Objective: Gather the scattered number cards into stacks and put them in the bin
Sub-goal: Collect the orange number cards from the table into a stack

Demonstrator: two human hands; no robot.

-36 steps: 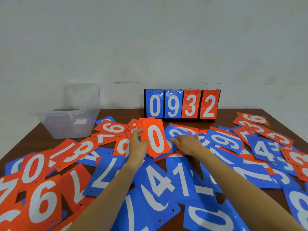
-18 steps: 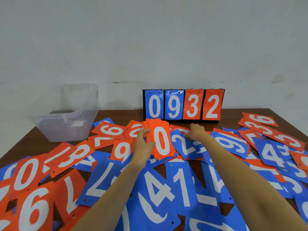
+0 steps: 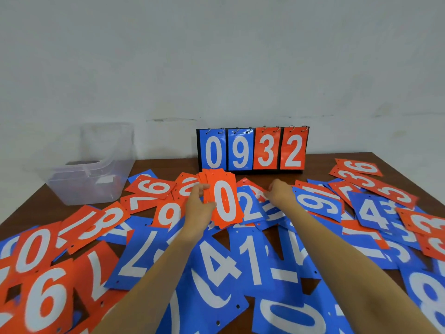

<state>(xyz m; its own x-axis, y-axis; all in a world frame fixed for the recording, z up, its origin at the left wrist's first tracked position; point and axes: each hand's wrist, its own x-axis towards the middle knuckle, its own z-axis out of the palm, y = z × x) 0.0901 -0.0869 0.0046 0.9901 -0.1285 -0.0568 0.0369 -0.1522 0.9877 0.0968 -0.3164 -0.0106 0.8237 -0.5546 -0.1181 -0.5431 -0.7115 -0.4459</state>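
Note:
My left hand (image 3: 198,208) holds a small stack of orange cards (image 3: 222,197) upright above the table, a white 0 on the front card. My right hand (image 3: 280,192) rests fingers-down on an orange card (image 3: 250,185) that lies partly under a blue 2 card (image 3: 251,206); whether it grips that card is unclear. Many more blue and orange number cards lie scattered and overlapping across the brown table (image 3: 168,165). The clear plastic bin (image 3: 94,174) stands at the back left, with no cards visible in it.
A black flip scoreboard (image 3: 252,150) showing 0 9 3 2 stands at the back centre, close behind my hands. A pale wall rises behind the table. Cards reach the table's right edge near an orange 3 6 pair (image 3: 356,168).
My right hand has moved from the cards near the middle forward and right onto the orange card by the blue 2. My left hand has kept the orange stack, lifting it slightly.

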